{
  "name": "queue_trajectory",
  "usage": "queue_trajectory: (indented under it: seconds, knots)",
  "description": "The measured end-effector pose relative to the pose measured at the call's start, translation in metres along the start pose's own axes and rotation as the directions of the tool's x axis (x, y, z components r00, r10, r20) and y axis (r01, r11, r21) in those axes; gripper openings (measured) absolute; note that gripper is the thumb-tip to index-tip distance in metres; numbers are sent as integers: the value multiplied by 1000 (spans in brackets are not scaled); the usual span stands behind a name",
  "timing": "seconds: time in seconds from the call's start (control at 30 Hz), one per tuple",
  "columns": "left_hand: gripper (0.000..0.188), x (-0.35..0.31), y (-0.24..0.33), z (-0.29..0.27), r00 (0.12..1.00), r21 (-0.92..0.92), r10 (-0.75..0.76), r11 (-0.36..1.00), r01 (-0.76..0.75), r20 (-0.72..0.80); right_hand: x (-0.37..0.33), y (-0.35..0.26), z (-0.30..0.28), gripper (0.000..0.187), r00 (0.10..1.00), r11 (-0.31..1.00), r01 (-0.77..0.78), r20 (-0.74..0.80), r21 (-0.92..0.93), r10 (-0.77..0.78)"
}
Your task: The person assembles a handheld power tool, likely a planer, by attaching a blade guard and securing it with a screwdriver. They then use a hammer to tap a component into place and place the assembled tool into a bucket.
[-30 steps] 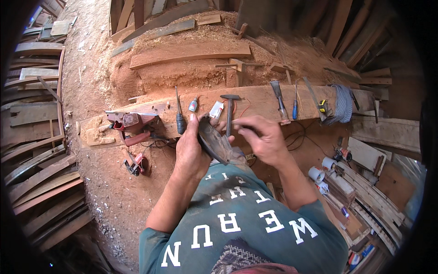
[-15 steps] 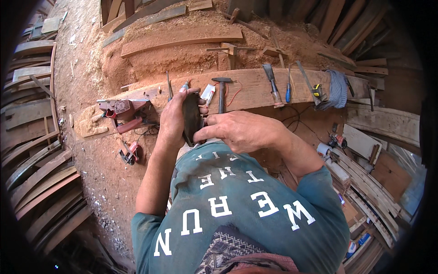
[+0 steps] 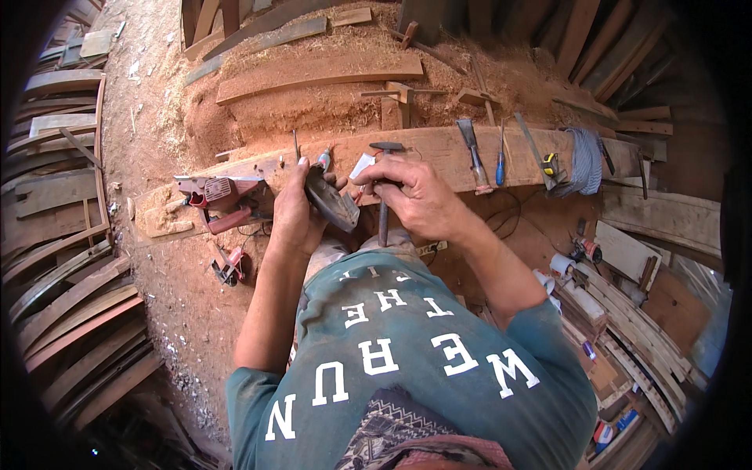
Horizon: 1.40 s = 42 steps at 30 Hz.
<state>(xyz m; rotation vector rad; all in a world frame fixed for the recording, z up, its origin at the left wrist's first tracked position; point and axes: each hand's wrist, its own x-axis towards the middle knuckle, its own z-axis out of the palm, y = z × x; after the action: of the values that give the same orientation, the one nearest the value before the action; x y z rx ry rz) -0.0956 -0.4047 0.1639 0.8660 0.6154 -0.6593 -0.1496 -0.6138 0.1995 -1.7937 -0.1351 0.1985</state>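
In my left hand is a dark, oblong, block-like tool, held tilted with its lighter end toward my lap. My thumb lies along its left side and my fingertips show behind it. My right hand is closed around the handle of a hammer, just right of the dark tool. The hammer's head points away from me above the workbench, and its handle end hangs near my lap. A small white packet lies beside my right fingertips, partly covered by them.
A reddish power planer stands at the bench's left. To the right lie a chisel, a blue-handled screwdriver, a yellow tape measure and coiled blue rope. Another power tool sits on the sawdust-covered ground. Stacked boards line the left.
My right hand has left the dark tool's lower end and moved up and right onto the hammer. My left hand has tipped the dark tool so its near end swings right.
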Motion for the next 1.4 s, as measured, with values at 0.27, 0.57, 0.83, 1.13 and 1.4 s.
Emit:
queue_trajectory:
  seconds: [0.27, 0.57, 0.83, 1.13, 1.4]
  knots:
    - [42, 10, -7, -13, 989, -31, 86, 995, -91, -120, -22, 11, 29, 25, 991, 998, -66, -121, -24, 63]
    - [38, -21, 4, -2, 996, -85, 79, 993, -76, 29, -13, 14, 22, 25, 969, 972, -94, -206, 215, 139]
    - [30, -55, 17, -34, 950, -37, 188, 982, -185, 248, -9, 1, 1, 16, 935, 658, -264, 22, 705, 353]
    - [39, -88, 19, -14, 919, 23, 263, 959, -282, 294, -14, -26, -2, 18, 920, 538, -326, 129, 778, 371]
    - [45, -119, 23, 0, 897, 84, 316, 930, -357, 308, -24, -46, -11, 20, 949, 564, -270, 115, 780, 294]
